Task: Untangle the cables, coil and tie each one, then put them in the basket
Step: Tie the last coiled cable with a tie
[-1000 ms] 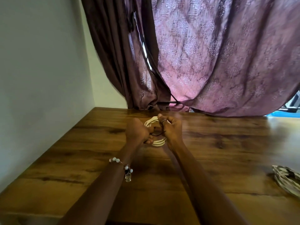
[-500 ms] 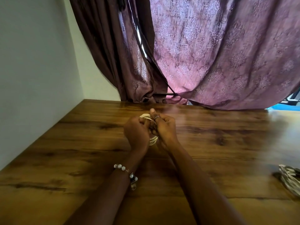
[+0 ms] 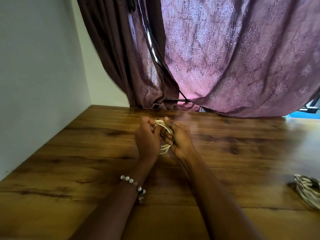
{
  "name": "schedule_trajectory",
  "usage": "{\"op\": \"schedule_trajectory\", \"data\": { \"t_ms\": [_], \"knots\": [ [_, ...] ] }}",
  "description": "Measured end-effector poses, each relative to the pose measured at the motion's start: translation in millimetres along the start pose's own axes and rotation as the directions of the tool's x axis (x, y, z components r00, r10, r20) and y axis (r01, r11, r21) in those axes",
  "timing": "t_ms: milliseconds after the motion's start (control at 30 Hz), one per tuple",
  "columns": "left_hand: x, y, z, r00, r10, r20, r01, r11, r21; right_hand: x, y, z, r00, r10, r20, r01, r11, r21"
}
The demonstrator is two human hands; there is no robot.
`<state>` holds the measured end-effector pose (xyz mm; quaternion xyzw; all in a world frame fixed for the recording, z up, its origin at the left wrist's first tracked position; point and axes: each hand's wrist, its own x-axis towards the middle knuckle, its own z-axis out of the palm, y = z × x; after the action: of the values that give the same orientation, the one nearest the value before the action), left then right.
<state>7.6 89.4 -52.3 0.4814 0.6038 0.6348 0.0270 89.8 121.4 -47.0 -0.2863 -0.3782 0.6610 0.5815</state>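
Head view: a coiled white cable [image 3: 164,147] is held above the tabletop [image 3: 69,161] at centre, both grips, left hand [image 3: 147,138] and right hand [image 3: 180,138], curled round it as a dark tie [image 3: 162,135] is apparently fastened, while the woven basket [image 3: 308,192] waits at 4 o'clock, so stowing remains.

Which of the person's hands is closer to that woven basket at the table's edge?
Right. The right hand grips the white coiled cable mid-table, on the side toward the basket; the left hand holds it farther away.
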Motion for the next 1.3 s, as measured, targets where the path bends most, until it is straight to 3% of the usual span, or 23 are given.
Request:
{"op": "schedule_trajectory", "data": {
  "t_ms": [167,300,533,633,767,867,933,1067,1200,1300],
  "knots": [
    [1.5,0.1,-1.5,0.99,-0.063,0.126,0.087,0.977,-0.192,-0.4,-1.8,-1.4,0.999,0.011,-0.044,-0.01,1.0,0.026],
    [0.9,-4.2,0.8,0.971,0.005,0.24,0.048,0.976,-0.214,2.5,-0.3,-5.5,0.994,0.015,-0.105,-0.008,0.997,0.072],
    [-3.6,4.0,-2.5,0.985,0.111,0.131,-0.084,0.977,-0.195,2.8,3.2,-7.2,0.992,0.017,-0.124,-0.009,0.998,0.067],
    [0.1,4.5,-4.7,0.993,0.076,0.089,-0.056,0.977,-0.207,-0.2,4.1,-6.0,0.992,0.006,-0.128,0.001,0.998,0.057],
    [6.2,5.1,-7.8,0.989,-0.04,0.142,0.08,0.953,-0.292,-4.7,-0.2,-4.8,0.994,-0.024,-0.111,0.032,0.998,0.063],
    [8.1,5.4,-13.7,0.993,0.103,0.053,-0.095,0.988,-0.125,-5.3,-0.8,-4.6,0.994,-0.03,-0.101,0.034,0.999,0.038],
    [12.2,3.8,-16.4,0.992,0.125,0.021,-0.122,0.988,-0.094,-5.5,-0.9,-5.0,0.995,-0.043,-0.091,0.045,0.999,0.017],
    [13.8,7.6,-21.8,0.992,-0.032,0.125,0.067,0.955,-0.289,-6.6,-2.1,-5.9,0.995,-0.07,-0.064,0.069,0.998,-0.014],
    [14.4,13.2,-24.1,0.943,-0.212,0.255,0.308,0.847,-0.433,-6.5,-3.0,-7.6,0.994,-0.108,-0.03,0.106,0.994,-0.039],
    [15.6,13.4,-26.4,0.935,-0.177,0.308,0.301,0.854,-0.424,-7.1,-4.4,-9.5,0.992,-0.127,-0.008,0.126,0.989,-0.072]
  ]
}}
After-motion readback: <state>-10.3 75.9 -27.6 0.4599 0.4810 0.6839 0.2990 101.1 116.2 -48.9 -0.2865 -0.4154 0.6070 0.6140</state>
